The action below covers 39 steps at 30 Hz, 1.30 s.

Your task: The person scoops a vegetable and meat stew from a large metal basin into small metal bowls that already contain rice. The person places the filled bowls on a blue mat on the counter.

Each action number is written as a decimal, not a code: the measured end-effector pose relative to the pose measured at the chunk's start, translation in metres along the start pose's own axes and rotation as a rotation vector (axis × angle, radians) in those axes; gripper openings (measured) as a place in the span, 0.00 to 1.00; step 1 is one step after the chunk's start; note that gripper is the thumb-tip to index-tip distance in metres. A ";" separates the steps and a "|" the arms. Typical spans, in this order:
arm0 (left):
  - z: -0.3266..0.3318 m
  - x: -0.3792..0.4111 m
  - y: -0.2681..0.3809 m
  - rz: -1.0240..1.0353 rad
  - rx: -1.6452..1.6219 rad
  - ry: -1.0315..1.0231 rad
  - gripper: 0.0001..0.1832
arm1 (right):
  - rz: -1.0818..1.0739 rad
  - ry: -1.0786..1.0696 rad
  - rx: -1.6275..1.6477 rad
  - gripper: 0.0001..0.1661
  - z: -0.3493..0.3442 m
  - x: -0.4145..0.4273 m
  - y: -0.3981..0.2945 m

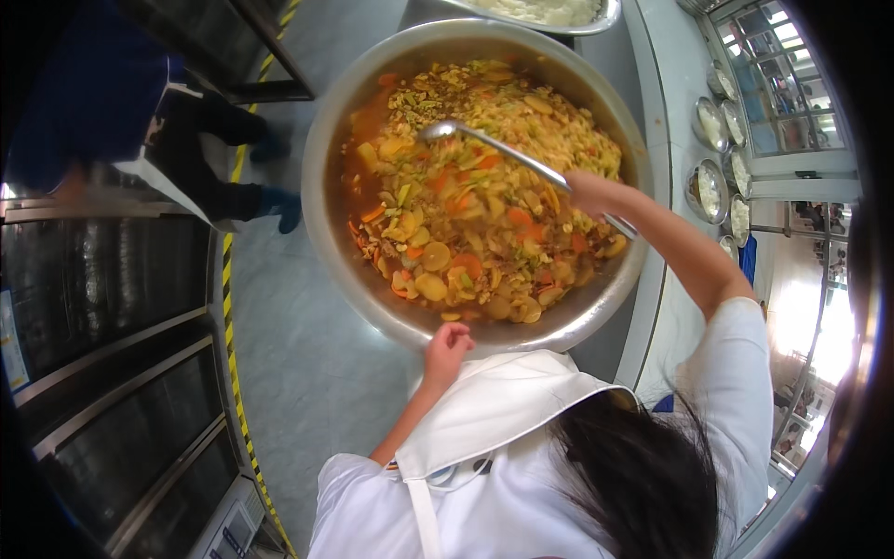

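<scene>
My right hand (592,194) is closed around the handle of a metal ladle (513,152), held slanting over a very large round metal basin (318,175). The ladle's bowl is over the upper left part of the food. Sliced carrots, sliced yellowish vegetables and crumbled bits in reddish-brown broth make up the stew (454,230) in the basin. At the basin's near rim is my left hand (447,347), its fingers curled, with nothing seen in them. Whether it touches the rim I cannot tell.
Beyond the basin stands a metal tray of white rice (545,10). Several metal bowls of rice (707,189) line the counter at right, beside windows. A person in dark clothes and a white apron (167,140) stands at left, near dark glass-fronted cabinets (119,293). Yellow-black tape (229,293) marks the floor.
</scene>
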<state>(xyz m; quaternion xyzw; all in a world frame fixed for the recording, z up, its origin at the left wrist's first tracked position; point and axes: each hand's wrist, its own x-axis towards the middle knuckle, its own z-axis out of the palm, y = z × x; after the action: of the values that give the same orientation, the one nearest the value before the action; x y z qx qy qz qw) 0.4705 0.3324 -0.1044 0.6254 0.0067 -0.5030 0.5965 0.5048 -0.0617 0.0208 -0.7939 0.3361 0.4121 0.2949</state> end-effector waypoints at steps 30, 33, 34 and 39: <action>-0.012 -0.003 0.009 0.051 0.025 0.120 0.07 | 0.066 -0.168 -0.038 0.22 0.020 0.080 -0.073; -0.011 -0.001 0.010 0.054 -0.032 0.129 0.07 | 0.126 -0.289 -0.061 0.27 0.019 0.019 -0.057; -0.010 -0.002 0.008 0.051 -0.030 0.130 0.07 | 0.098 -0.290 -0.055 0.23 0.012 -0.007 -0.058; -0.007 -0.001 0.012 0.041 -0.011 0.123 0.07 | 0.118 -0.398 -0.084 0.16 -0.014 -0.092 -0.031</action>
<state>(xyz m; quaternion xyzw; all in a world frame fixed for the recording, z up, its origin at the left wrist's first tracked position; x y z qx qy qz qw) 0.4815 0.3347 -0.0964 0.6520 0.0332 -0.4512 0.6085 0.4954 -0.0267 0.1122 -0.6873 0.2996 0.5910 0.2975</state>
